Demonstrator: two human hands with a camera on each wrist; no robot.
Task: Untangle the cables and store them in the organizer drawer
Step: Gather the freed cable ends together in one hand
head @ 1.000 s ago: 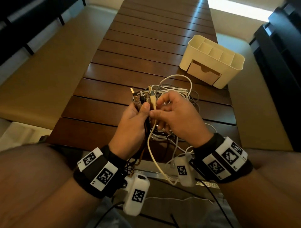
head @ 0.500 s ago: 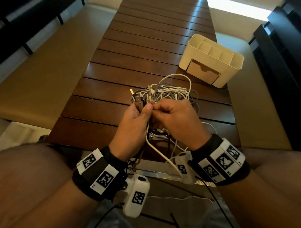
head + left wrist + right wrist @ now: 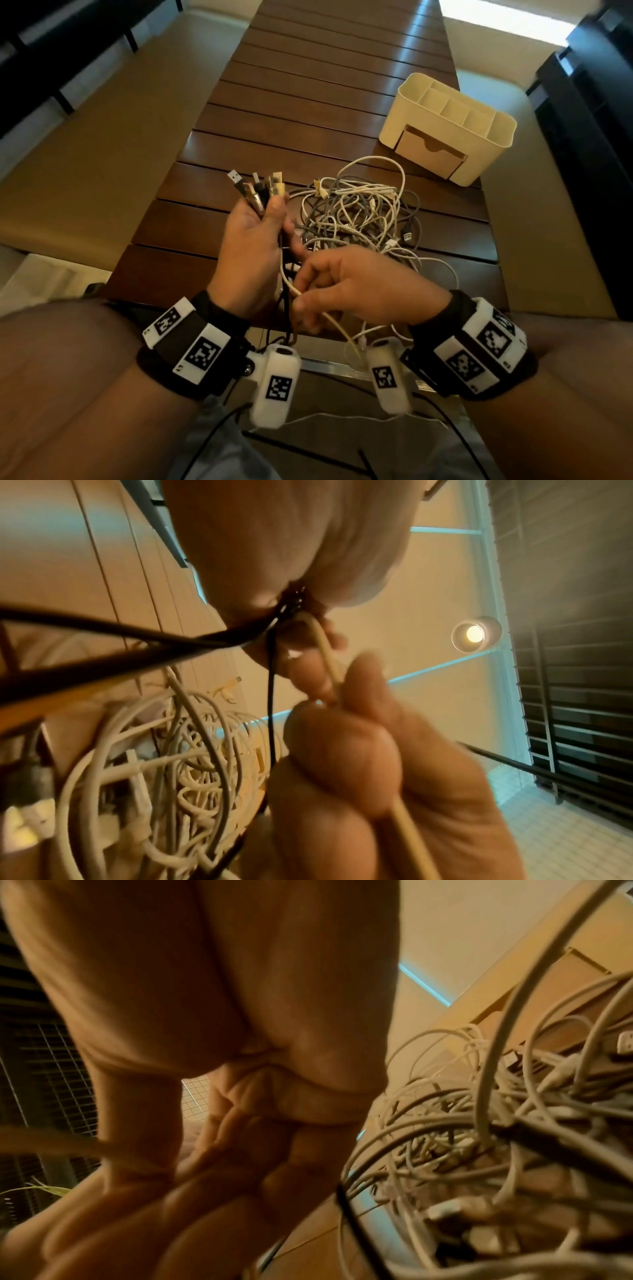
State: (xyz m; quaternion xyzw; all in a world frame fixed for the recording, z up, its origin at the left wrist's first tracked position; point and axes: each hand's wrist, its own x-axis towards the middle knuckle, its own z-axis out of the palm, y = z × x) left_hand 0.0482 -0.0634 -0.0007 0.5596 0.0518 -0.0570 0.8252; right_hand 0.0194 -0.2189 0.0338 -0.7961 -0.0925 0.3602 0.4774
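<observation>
My left hand (image 3: 255,236) grips a bunch of cable ends, their plugs (image 3: 260,186) fanned out above its fingers. Just below it, my right hand (image 3: 337,284) pinches one cream cable (image 3: 286,281) between thumb and fingers; that cable runs from the left fist down toward my lap. In the left wrist view the cream cable (image 3: 329,653) passes from the left fist into the right hand's pinch (image 3: 337,693). A tangled heap of white and grey cables (image 3: 356,212) lies on the table to the right of my left hand. The heap (image 3: 479,1123) fills the right side of the right wrist view.
The cream organizer (image 3: 448,128) stands at the back right of the dark slatted table (image 3: 308,113), its drawer (image 3: 430,154) closed and facing me. Beige benches run along both sides of the table. Loose cable ends hang over the near table edge.
My left hand has moved up and left, away from the heap, with the plug bunch. The right hand slid down the cream cable toward the near edge and now pinches it lower.
</observation>
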